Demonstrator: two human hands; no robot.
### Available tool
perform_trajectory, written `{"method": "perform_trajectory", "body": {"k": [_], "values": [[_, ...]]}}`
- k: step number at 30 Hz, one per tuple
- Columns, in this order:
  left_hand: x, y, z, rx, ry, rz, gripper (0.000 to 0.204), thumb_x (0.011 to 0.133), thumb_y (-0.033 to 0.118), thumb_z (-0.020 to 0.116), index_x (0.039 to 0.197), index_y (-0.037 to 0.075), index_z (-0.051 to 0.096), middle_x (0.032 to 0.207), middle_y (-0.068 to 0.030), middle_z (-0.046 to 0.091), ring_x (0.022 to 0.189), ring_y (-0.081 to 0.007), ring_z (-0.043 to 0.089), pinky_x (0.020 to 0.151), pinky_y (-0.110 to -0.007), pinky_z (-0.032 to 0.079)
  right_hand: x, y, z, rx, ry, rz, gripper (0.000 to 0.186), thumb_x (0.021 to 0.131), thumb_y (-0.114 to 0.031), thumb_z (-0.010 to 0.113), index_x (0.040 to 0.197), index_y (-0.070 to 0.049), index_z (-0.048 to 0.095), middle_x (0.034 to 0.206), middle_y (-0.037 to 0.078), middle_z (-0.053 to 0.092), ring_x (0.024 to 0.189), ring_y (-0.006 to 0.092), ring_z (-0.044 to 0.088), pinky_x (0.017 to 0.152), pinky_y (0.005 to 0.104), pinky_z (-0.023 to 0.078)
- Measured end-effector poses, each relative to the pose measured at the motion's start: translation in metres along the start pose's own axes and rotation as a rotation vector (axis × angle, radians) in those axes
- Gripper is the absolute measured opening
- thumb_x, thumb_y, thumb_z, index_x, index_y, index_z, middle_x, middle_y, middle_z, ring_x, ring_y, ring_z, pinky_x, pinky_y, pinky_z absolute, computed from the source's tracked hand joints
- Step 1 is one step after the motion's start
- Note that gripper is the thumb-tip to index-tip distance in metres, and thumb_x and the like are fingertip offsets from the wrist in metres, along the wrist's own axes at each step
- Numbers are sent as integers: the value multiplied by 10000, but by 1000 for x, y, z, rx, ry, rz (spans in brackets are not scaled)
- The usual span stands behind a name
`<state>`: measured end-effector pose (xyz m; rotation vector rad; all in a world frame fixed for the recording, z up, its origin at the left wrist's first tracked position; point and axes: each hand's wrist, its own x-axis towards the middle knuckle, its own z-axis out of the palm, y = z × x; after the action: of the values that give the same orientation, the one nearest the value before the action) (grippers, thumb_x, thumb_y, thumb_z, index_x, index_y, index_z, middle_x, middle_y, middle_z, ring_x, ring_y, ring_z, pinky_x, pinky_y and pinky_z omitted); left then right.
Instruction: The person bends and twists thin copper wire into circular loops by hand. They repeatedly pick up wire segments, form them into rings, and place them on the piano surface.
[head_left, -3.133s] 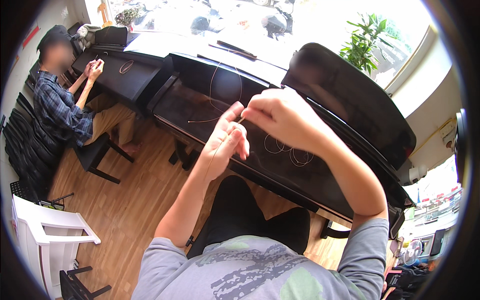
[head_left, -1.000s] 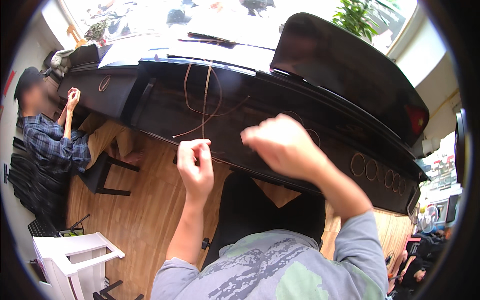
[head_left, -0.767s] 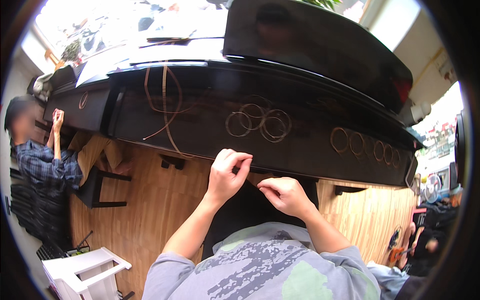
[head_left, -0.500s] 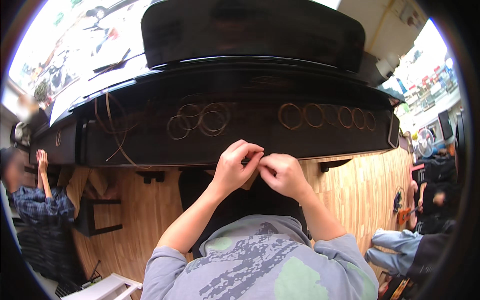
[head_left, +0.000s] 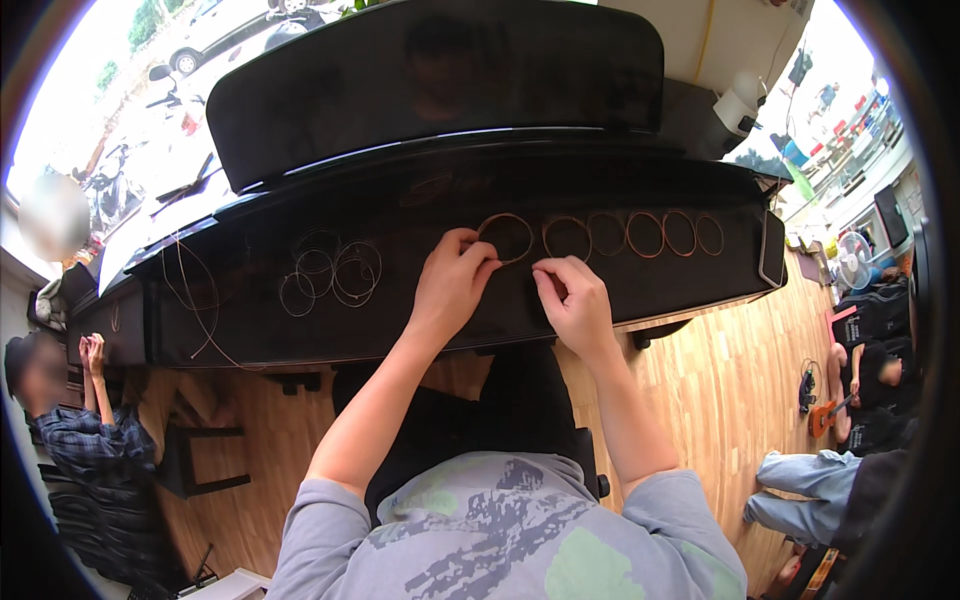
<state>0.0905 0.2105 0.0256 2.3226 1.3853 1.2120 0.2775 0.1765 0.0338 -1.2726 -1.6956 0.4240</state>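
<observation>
My left hand [head_left: 455, 275] reaches over the glossy black piano top with its fingers closed at the lower left edge of a coppery coiled string [head_left: 529, 236], which it appears to pinch. Just right of it, my right hand [head_left: 576, 300] has curled fingers, thumb and index close together below the neighbouring coil [head_left: 545, 238]; whatever they may hold is too small to make out. Several more copper coils [head_left: 663, 235] lie in a row to the right. Silver coils [head_left: 355, 297] form an overlapping group left of my hands, and loose long strings [head_left: 205, 325] trail farther left.
A raised black lid [head_left: 430, 90] stands behind the coils. A person in a plaid shirt [head_left: 95, 445] sits at the left by a black chair [head_left: 200, 475]. At the right are a fan [head_left: 853, 255], people [head_left: 800, 500] and an orange ukulele [head_left: 822, 420] above the wooden floor [head_left: 690, 380].
The view has swung rightward to face the piano squarely. My hands, earlier together over a long thin string, have moved forward to the coils, the left reaching the leftmost copper one.
</observation>
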Motion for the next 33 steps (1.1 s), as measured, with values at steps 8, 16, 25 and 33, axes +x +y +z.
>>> {"method": "perform_trajectory", "body": {"k": [8,16,25,33], "values": [[4,-42,-7,-740,173,-196,143,972,142,501,1001,13,557,1008,-83,604,826,-123,599,711,-248,487,78,-21,49,250,-30,-145,259,876,-106,605,1132,-63,604,927,86,557,784,182,572,634,282,464],[-4,-36,-11,-840,210,-345,148,987,130,458,1065,18,516,765,-40,638,620,-80,571,579,-209,463,67,3,88,401,11,-21,105,926,-129,563,936,-25,554,700,84,603,591,144,556,566,273,427],[-4,-30,-14,-358,373,-285,119,908,101,604,875,-10,579,740,-34,638,610,-72,591,548,-219,486,59,-3,88,95,96,-187,64,906,-108,567,916,-46,562,615,131,600,544,287,623,479,334,432],[-5,-34,-12,-724,366,-328,116,937,121,568,938,13,526,722,-44,631,621,-83,602,530,-214,472,59,-3,89,64,131,-233,56,905,-96,567,923,-44,558,640,145,611,572,310,635,487,344,456]]}}
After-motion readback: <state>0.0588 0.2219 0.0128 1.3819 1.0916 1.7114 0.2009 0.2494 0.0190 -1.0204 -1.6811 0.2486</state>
